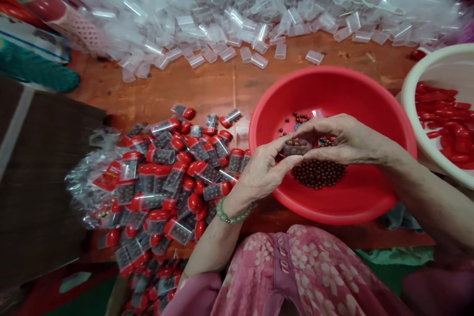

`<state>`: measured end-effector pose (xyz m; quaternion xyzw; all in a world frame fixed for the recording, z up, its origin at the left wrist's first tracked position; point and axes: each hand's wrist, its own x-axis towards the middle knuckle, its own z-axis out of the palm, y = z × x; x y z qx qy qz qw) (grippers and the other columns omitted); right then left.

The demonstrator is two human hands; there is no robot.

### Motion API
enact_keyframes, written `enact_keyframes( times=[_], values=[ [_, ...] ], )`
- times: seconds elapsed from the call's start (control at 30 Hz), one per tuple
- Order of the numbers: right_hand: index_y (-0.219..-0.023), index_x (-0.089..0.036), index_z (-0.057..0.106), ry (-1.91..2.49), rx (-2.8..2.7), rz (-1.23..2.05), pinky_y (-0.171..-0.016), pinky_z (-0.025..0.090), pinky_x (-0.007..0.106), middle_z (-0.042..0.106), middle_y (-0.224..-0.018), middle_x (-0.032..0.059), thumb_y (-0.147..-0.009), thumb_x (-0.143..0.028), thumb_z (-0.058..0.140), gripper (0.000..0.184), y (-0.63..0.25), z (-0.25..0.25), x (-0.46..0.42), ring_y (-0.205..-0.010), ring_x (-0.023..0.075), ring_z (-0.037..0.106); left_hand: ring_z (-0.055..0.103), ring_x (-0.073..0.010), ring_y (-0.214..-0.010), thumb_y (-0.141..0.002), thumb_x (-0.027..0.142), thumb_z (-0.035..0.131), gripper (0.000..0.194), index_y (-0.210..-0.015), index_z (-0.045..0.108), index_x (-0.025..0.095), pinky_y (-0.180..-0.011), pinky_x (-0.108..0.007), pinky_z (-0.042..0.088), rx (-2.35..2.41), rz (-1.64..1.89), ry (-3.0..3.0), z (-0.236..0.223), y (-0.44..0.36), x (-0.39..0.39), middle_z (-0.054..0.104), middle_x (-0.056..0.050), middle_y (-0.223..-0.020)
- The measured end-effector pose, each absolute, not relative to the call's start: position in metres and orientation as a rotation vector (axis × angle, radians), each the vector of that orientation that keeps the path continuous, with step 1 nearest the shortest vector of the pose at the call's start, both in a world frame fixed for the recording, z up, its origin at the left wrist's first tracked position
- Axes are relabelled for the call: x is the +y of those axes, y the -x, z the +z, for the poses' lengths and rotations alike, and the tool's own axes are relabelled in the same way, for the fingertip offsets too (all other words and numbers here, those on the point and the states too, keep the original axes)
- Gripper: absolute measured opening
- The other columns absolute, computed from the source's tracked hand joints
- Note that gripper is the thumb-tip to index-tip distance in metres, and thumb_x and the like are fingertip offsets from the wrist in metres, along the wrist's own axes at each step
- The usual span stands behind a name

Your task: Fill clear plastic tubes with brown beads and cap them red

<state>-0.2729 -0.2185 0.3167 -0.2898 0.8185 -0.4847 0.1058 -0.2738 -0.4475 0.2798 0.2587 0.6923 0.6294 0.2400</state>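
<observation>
My left hand [263,174] pinches a small clear plastic tube [296,147] holding brown beads, between thumb and fingers, above a red plastic basin [333,75]. My right hand [338,139] curves over from the right, its fingertips at the tube's upper edge. Whatever those fingers hold is hidden. Brown beads [318,174] lie heaped in the basin under both hands, with a few scattered beads [299,117] farther back. A jade-green bead bracelet [231,211] circles my left wrist.
Left of the basin lies a heap of clear tubes with red caps [166,182]. Loose clear tubes [222,24] are piled along the far side of the wooden table [207,84]. A white basin [409,94] of red caps stands at right. A dark board [37,182] lies at left.
</observation>
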Motion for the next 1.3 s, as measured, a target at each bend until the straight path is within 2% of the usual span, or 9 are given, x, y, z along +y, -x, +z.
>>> enact_keyframes(
  times=[0.13, 0.4, 0.63, 0.87, 0.93, 1.0, 1.1, 1.17, 1.3],
  values=[
    [-0.112, -0.018, 0.070, 0.889, 2.464, -1.382, -0.076, 0.054, 0.028, 0.075, -0.099, 0.0064, -0.095, -0.044, 0.069, 0.032, 0.273, 0.321, -0.220, -0.082, 0.0143, 0.067, 0.072, -0.0234, -0.103, -0.098, 0.045, 0.062, 0.042, -0.128, 0.068, 0.017, -0.096, -0.039, 0.059, 1.890, 1.669, -0.701, 0.280, 0.275, -0.450, 0.077, -0.009, -0.113],
    [-0.109, -0.017, 0.066, 0.977, 2.389, -1.328, -0.073, 0.051, 0.026, 0.071, -0.098, 0.0059, -0.099, -0.040, 0.064, 0.025, 0.272, 0.324, -0.223, -0.081, 0.0133, 0.063, 0.069, -0.0257, -0.104, -0.100, 0.041, 0.056, 0.032, -0.119, 0.066, 0.018, -0.098, -0.042, 0.056, 1.863, 1.558, -0.774, 0.286, 0.278, -0.453, 0.073, -0.006, -0.096],
    [-0.081, -0.019, 0.053, 0.960, 2.424, -1.338, -0.060, 0.039, 0.021, 0.053, -0.072, -0.0036, -0.097, -0.036, 0.065, 0.027, 0.268, 0.322, -0.227, -0.065, 0.0076, 0.046, 0.066, -0.0202, -0.090, -0.101, 0.040, 0.055, 0.029, -0.114, 0.066, 0.017, -0.087, -0.036, 0.056, 1.867, 1.527, -0.805, 0.289, 0.278, -0.453, 0.073, -0.007, -0.099],
    [-0.087, -0.018, 0.058, 0.841, 2.456, -1.393, -0.054, 0.043, 0.018, 0.060, -0.075, -0.0036, -0.091, -0.035, 0.075, 0.024, 0.267, 0.322, -0.215, -0.061, 0.0063, 0.052, 0.071, -0.0211, -0.103, -0.099, 0.033, 0.059, 0.026, -0.119, 0.068, 0.019, -0.095, -0.037, 0.057, 1.693, 1.713, -0.708, 0.283, 0.280, -0.450, 0.076, -0.009, -0.112],
    [-0.101, -0.018, 0.064, 0.831, 2.547, -1.393, -0.066, 0.054, 0.023, 0.069, -0.088, 0.0016, -0.091, -0.043, 0.076, 0.029, 0.264, 0.325, -0.212, -0.073, 0.0115, 0.064, 0.073, -0.0207, -0.103, -0.098, 0.032, 0.061, 0.023, -0.116, 0.068, 0.019, -0.095, -0.036, 0.059, 1.613, 1.796, -0.659, 0.285, 0.281, -0.451, 0.077, -0.009, -0.111],
    [-0.133, -0.023, 0.061, 0.801, 2.712, -1.377, -0.093, 0.060, 0.038, 0.069, -0.127, 0.0120, -0.088, -0.055, 0.075, 0.057, 0.256, 0.327, -0.215, -0.112, 0.0244, 0.069, 0.074, -0.0198, -0.100, -0.099, 0.031, 0.061, 0.021, -0.115, 0.068, 0.019, -0.092, -0.035, 0.060, 1.643, 1.844, -0.648, 0.292, 0.278, -0.452, 0.077, -0.008, -0.109],
    [-0.167, -0.039, 0.019, 0.764, 2.982, -1.323, -0.128, 0.032, 0.060, 0.023, -0.175, 0.0101, -0.084, -0.075, 0.066, 0.102, 0.237, 0.328, -0.228, -0.160, 0.0371, 0.026, 0.073, -0.0193, -0.104, -0.100, 0.028, 0.060, 0.020, -0.116, 0.068, 0.021, -0.095, -0.035, 0.059, 1.847, 1.820, -0.753, 0.305, 0.269, -0.451, 0.076, -0.007, -0.114],
    [-0.169, -0.039, 0.005, 0.927, 3.032, -1.224, -0.130, 0.026, 0.063, 0.019, -0.176, 0.0098, -0.086, -0.077, 0.061, 0.108, 0.225, 0.327, -0.236, -0.162, 0.0370, 0.022, 0.072, -0.0195, -0.099, -0.100, 0.028, 0.060, 0.017, -0.112, 0.069, 0.020, -0.093, -0.035, 0.059, 1.926, 1.796, -0.813, 0.308, 0.264, -0.449, 0.076, -0.007, -0.110],
    [-0.170, -0.033, 0.009, 1.077, 2.883, -0.999, -0.125, 0.037, 0.061, 0.035, -0.170, 0.0156, -0.092, -0.069, 0.060, 0.100, 0.209, 0.332, -0.230, -0.155, 0.0363, 0.038, 0.069, -0.0182, -0.084, -0.098, 0.033, 0.063, 0.018, -0.105, 0.069, 0.017, -0.081, -0.034, 0.058, 1.865, 1.834, -0.746, 0.296, 0.263, -0.441, 0.075, -0.006, -0.096]
  ],
)
